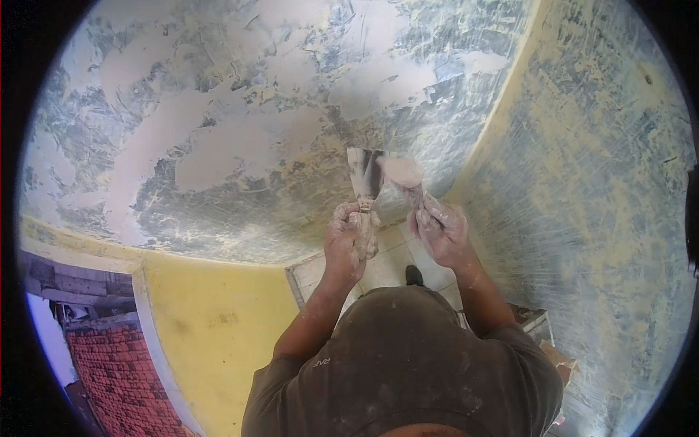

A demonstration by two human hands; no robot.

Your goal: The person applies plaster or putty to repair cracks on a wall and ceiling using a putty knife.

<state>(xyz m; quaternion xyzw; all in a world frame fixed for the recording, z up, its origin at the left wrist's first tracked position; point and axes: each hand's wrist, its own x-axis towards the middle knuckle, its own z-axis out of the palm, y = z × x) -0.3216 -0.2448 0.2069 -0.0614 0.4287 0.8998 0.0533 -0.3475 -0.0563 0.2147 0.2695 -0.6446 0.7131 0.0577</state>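
Note:
Both hands are raised in front of my chest, dusted with pale filler. My left hand (352, 234) is closed round the handle of a putty knife (365, 173), its wide metal blade pointing up. In my right hand (443, 229) is a second putty knife (403, 173), with a lump of whitish filler on its blade. The two blades meet or overlap at their edges; I cannot tell whether they touch. Beyond them stands a wall (255, 146) with smeared white patches over blue-grey and yellowish paint.
A scraped blue-yellow wall (582, 182) rises on the right, meeting the patched wall at a corner. At the left are a yellow wall (218, 320) and an opening showing red brickwork (124, 371). Below lie floor tiles (389, 266); a cardboard piece (559, 362) sits at lower right.

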